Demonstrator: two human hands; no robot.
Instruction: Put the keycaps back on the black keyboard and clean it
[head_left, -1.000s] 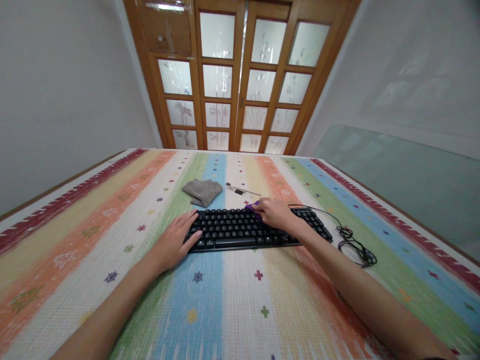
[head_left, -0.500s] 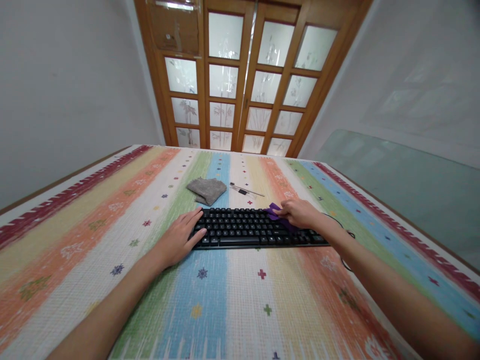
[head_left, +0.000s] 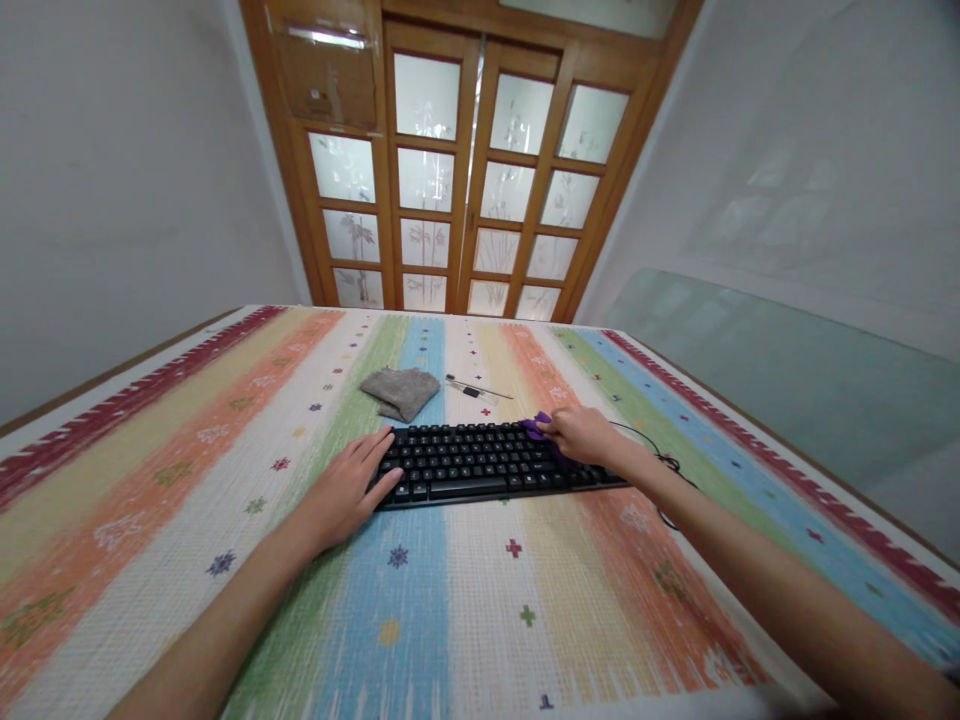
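Note:
A black keyboard (head_left: 465, 487) lies across the patterned tablecloth in front of me. At its left end rests my left hand (head_left: 346, 490), open, with fingers stretched toward the back corner and the thumb apart over the lower left keys. My right hand (head_left: 581, 435) is closed on a purple cloth (head_left: 535, 428), which lies against the keys at the right part of the keyboard. The hand and forearm hide part of the keyboard's right end and some of the cloth.
Behind the keyboard are a folded grey cloth (head_left: 401, 392) and a thin brush-like tool (head_left: 487, 390) beside a small clear item with a black part (head_left: 472, 393). A black cable (head_left: 667, 462) curls at the right. Wooden glazed doors (head_left: 461, 180) stand beyond the table.
The view has shifted slightly, so everything sits a little further left and lower. Both hands keep about the same places on the keyboard, the right still holding the purple cloth.

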